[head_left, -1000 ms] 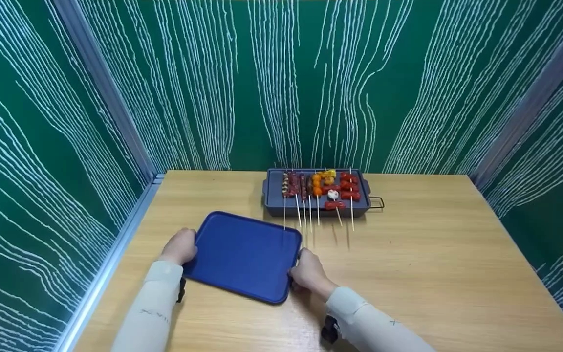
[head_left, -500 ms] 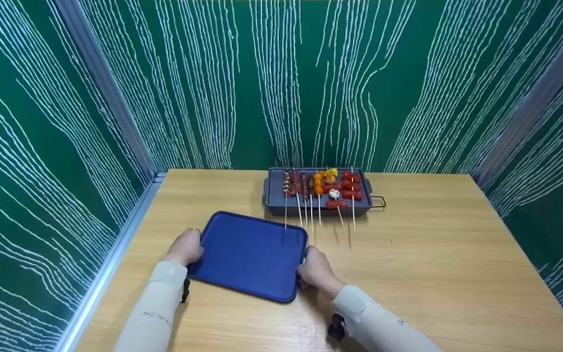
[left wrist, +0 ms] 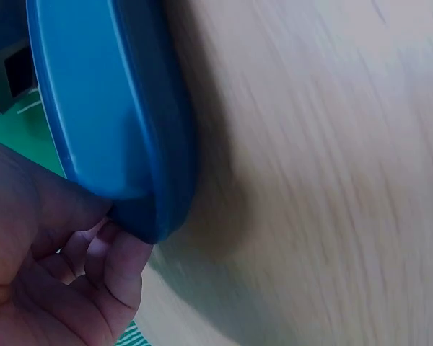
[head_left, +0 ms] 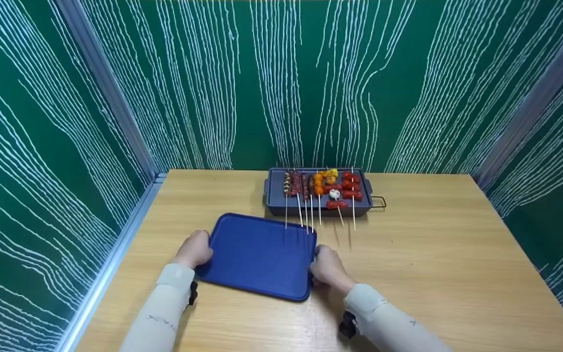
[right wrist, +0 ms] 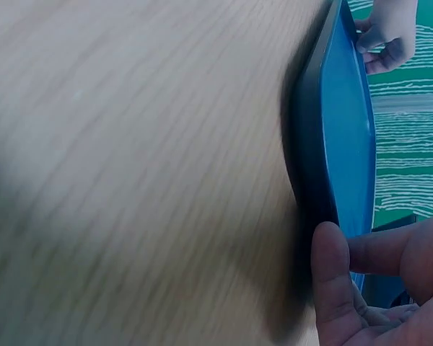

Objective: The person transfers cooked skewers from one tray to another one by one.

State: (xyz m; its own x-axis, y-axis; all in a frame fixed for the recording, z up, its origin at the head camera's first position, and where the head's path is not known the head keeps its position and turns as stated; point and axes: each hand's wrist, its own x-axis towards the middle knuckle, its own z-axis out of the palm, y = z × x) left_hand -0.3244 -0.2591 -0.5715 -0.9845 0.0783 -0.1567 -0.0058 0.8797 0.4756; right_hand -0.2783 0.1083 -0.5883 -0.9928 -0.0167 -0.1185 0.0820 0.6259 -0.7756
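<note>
A blue rectangular tray (head_left: 262,256) lies slightly turned between both hands, low over the table; the left wrist view shows a shadow beneath its edge. My left hand (head_left: 194,250) grips the tray's left side, thumb on the rim and fingers curled below, as the left wrist view shows. On the opposite short side my right hand (head_left: 329,266) pinches the rim between thumb and fingers (right wrist: 330,267). Just behind the tray stands a dark grill pan (head_left: 275,195) bearing several food skewers (head_left: 318,185); some stick ends overhang the tray's back right corner.
A wire handle (head_left: 378,201) juts from the grill's right end. The wooden table (head_left: 433,259) extends to the right of the tray. Green walls (head_left: 271,88) with white wavy lines enclose the table at the back and sides.
Both hands have shifted the tray to the right, and it has turned a little straighter. Its back right corner now lies under more of the skewer sticks. The grill has stayed in place.
</note>
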